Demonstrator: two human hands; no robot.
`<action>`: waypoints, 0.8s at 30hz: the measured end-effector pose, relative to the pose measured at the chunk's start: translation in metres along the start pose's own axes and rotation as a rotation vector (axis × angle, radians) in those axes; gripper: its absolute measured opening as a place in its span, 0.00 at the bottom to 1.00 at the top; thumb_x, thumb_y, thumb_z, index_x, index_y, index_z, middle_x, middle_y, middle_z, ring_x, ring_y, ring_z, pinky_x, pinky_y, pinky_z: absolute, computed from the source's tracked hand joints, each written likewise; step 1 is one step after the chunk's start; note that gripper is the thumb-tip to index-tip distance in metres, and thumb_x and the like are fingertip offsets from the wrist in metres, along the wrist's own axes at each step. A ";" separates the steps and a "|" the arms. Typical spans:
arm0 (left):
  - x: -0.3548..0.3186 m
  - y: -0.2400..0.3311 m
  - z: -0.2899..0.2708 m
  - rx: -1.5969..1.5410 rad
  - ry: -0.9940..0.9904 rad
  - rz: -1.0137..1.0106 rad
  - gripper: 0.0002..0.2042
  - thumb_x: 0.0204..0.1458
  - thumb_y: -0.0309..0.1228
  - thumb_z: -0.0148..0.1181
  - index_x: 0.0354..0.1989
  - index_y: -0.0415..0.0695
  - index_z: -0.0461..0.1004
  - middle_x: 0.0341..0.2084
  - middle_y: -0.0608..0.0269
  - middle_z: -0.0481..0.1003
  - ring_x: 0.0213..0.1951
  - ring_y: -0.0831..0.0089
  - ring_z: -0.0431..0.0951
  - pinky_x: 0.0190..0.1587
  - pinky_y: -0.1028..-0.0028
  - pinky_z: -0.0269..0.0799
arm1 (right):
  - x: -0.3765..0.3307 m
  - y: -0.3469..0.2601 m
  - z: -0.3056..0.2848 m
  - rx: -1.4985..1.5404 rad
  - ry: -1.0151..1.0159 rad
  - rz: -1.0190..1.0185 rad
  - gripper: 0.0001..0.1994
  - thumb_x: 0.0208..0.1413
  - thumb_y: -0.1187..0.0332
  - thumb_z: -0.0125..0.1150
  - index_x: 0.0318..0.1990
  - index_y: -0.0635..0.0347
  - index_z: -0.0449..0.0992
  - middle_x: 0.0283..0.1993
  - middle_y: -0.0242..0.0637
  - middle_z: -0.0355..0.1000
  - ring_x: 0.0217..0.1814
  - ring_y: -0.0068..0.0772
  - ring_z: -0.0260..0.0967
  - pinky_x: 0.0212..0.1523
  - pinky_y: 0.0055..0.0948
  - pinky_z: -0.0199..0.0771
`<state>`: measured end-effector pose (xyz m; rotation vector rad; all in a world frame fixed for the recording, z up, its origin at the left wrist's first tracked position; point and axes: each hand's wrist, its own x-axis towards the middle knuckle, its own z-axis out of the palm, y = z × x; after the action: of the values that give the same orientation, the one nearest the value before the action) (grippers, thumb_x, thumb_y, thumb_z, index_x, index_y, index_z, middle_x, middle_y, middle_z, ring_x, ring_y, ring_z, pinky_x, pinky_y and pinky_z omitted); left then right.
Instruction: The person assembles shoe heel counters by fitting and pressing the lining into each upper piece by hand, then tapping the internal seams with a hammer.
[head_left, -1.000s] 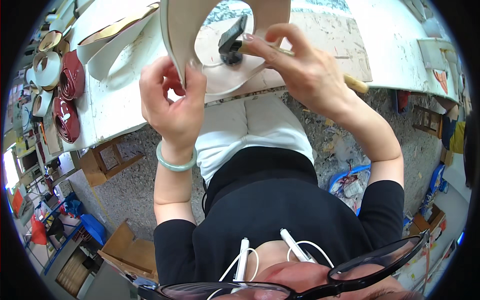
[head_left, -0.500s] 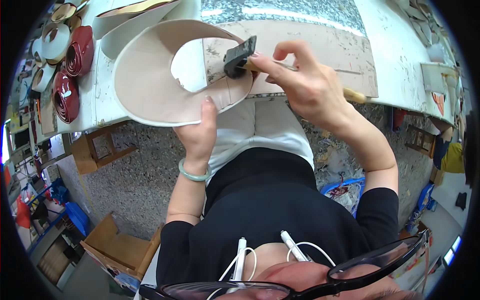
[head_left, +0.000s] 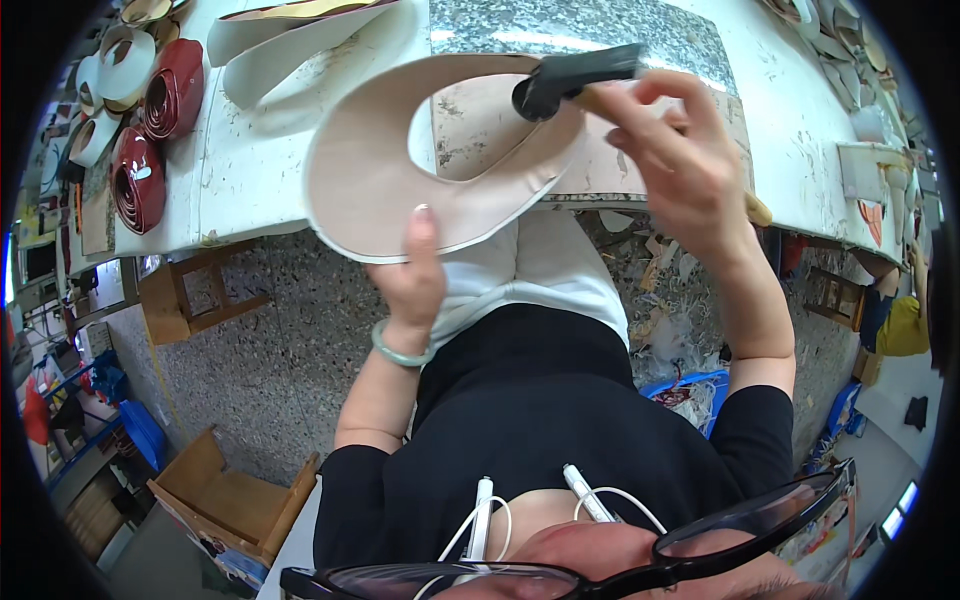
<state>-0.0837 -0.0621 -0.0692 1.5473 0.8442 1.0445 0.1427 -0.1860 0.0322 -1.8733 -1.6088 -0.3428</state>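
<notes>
A white table (head_left: 250, 170) with a grey stone slab (head_left: 560, 25) stands over a speckled grey floor (head_left: 270, 340). Wooden stools (head_left: 190, 295) sit beneath it, scraps (head_left: 670, 290) litter the floor, and a blue crate (head_left: 145, 435) stands nearby.

- Red coiled strips (head_left: 150, 130) are lying at the far left of my white surface (head_left: 250, 170), beside pale coiled ones (head_left: 115, 60).
- A grey stone slab (head_left: 560, 25) is sitting ahead of me.
- A wooden stool (head_left: 195, 290) is standing under the surface's edge.
- A cardboard box (head_left: 225, 500) is sitting on the speckled floor (head_left: 280, 350).
</notes>
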 end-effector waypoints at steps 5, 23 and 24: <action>-0.003 -0.005 0.020 0.226 -0.114 0.355 0.12 0.57 0.25 0.54 0.47 0.30 0.71 0.43 0.51 0.74 0.44 0.61 0.74 0.50 0.65 0.68 | -0.008 -0.004 -0.010 0.235 0.134 -0.093 0.21 0.46 0.85 0.61 0.50 0.58 0.78 0.44 0.38 0.66 0.27 0.23 0.72 0.25 0.22 0.77; -0.017 -0.009 0.015 0.059 -0.170 -0.023 0.09 0.61 0.29 0.52 0.41 0.34 0.72 0.29 0.63 0.73 0.29 0.74 0.72 0.33 0.73 0.69 | -0.005 -0.022 0.019 0.091 -0.101 -0.119 0.24 0.44 0.78 0.61 0.52 0.47 0.76 0.41 0.30 0.68 0.26 0.26 0.72 0.21 0.27 0.74; -0.018 -0.004 0.016 -0.023 -0.182 -0.228 0.09 0.61 0.30 0.52 0.40 0.35 0.72 0.29 0.63 0.73 0.28 0.75 0.72 0.32 0.73 0.69 | -0.006 -0.024 0.021 0.123 -0.136 -0.097 0.26 0.44 0.77 0.58 0.54 0.42 0.75 0.41 0.28 0.68 0.28 0.28 0.72 0.23 0.28 0.75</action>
<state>-0.0759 -0.0832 -0.0780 1.4631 0.8556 0.7347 0.1142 -0.1768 0.0191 -1.7628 -1.7734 -0.1562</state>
